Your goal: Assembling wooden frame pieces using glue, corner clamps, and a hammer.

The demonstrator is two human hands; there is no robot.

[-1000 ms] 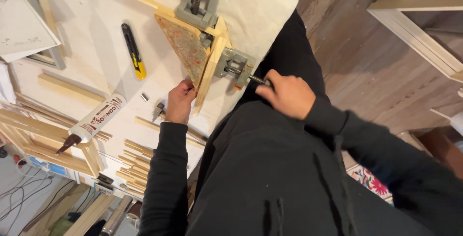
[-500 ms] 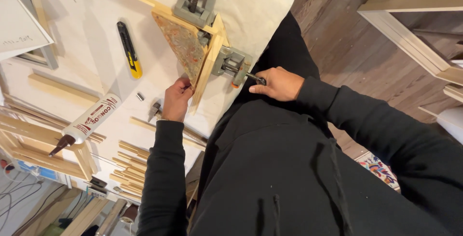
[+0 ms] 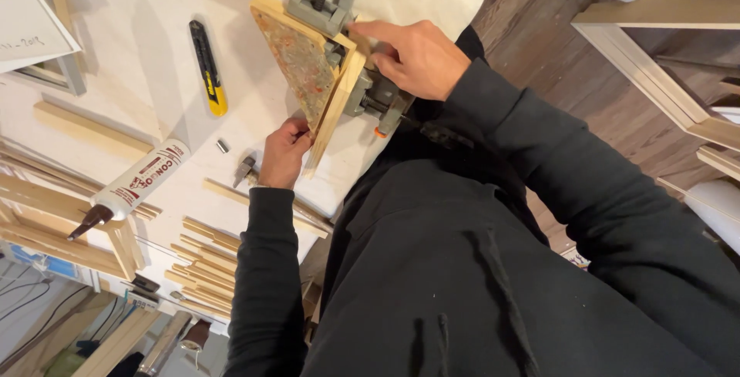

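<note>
Corner clamp [image 3: 362,76] sits at the white bench's [image 3: 139,92] near edge, gripping two mitred wooden strips [image 3: 339,103]. My left hand [image 3: 284,152] pinches the lower strip to steady it; my right hand [image 3: 416,57] curls over the joint, pressing it square.

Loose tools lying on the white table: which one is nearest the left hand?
The small hammer, lying just beside the left hand. The black-and-yellow utility knife and the glue tube lie farther off.

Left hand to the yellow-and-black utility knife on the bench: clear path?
Probably yes. The left hand grips the wood strip; the utility knife lies up and to its left on bare bench, nothing between.
</note>
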